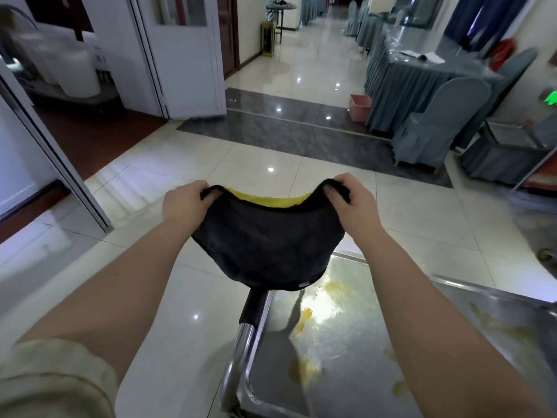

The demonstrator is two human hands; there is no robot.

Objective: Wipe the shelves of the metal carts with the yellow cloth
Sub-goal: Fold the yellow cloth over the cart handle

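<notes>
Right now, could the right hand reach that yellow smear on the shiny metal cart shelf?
Probably yes: the right hand hangs above the shelf, with nothing between it and the yellow smear, though it grips the cloth.

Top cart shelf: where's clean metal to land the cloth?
Cleanest patch on the top shelf lies between the yellow smears near the handle and those along the right rim. The cloth hangs between both hands above the far corner.

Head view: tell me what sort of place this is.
Probably a banquet hall or hotel restaurant corridor: skirted tables along the right wall, a fabric-covered banquet chair, and a stained steel service cart on polished floor tiles.
</notes>
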